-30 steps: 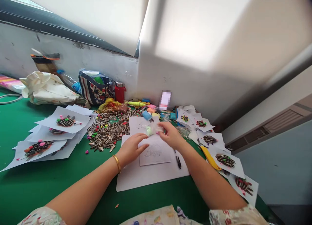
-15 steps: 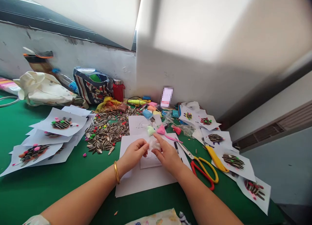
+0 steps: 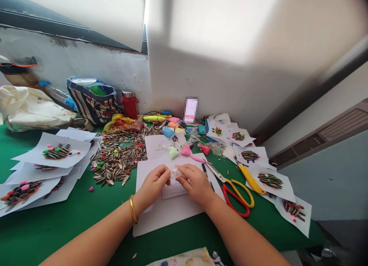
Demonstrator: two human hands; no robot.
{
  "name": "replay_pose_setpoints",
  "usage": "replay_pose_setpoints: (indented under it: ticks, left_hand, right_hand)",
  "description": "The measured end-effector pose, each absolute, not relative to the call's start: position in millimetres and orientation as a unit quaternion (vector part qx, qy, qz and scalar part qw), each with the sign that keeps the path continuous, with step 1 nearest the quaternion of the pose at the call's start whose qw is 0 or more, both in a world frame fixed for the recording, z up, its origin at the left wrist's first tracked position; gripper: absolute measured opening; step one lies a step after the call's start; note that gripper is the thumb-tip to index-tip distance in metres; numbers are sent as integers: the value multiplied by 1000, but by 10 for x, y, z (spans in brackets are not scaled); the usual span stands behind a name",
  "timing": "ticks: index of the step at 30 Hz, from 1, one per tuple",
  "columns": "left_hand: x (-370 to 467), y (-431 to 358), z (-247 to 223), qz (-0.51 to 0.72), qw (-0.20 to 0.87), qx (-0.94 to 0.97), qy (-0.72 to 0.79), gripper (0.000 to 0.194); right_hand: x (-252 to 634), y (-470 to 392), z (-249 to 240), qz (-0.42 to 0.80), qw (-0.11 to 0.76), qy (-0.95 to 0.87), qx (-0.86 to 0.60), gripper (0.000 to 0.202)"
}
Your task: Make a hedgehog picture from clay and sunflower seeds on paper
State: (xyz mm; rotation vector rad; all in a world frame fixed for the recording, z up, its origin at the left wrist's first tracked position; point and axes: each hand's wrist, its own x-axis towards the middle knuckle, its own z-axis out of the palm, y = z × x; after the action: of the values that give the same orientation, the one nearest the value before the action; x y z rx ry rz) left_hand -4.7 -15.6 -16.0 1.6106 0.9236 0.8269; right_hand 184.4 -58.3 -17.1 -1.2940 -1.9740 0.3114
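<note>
Over white paper [image 3: 161, 216] at the centre, both hands pinch a small clear plastic bag [image 3: 174, 173] between them. My left hand [image 3: 155, 185] wears a gold bangle at the wrist and grips the bag's left side with thumb and finger. My right hand [image 3: 197, 183] closes on its right side. What the bag holds is too small to tell. Just beyond lie a pale green clay packet [image 3: 173, 152] and a pink one [image 3: 185, 149]. Under the hands is a smaller sheet with a drawing, partly hidden.
Seeds [image 3: 115, 162] are heaped left of the paper. Scissors [image 3: 235, 193] with red and yellow handles and a yellow cutter [image 3: 251, 179] lie right. Sheets with seed figures [image 3: 57, 151] stand at both sides. A red bottle [image 3: 130, 106] and bags are behind.
The hands have drawn closer together around the plastic bag, and the right fingers have curled in. The whole view has shifted, so the table items appear further left.
</note>
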Motion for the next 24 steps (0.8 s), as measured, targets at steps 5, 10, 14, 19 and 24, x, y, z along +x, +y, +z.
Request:
replay_pose_setpoints:
  ticks: [5,10,14,19,24]
  left_hand:
    - [-47,-175,-166,332,538,677,377,29]
    - [-30,-211,-145,297,496,724,377,32]
    - [-7,-228,-126,272,456,763,369,33]
    - [-16,-173,-150,320,460,741,370,33]
    - [-43,-101,-220,365,450,710,400,30]
  right_hand:
    - [1838,-586,-242,81,364,-781,-501,42]
    - [1775,-621,-211,-12,281,-810,-514,36]
    - [1720,-633,-181,-43,233,-827,-510,28]
    - [1760,-575,-225,-21,286,-802,-524,32]
    - [1856,-539,-290,-3,350,-783,-514,44]
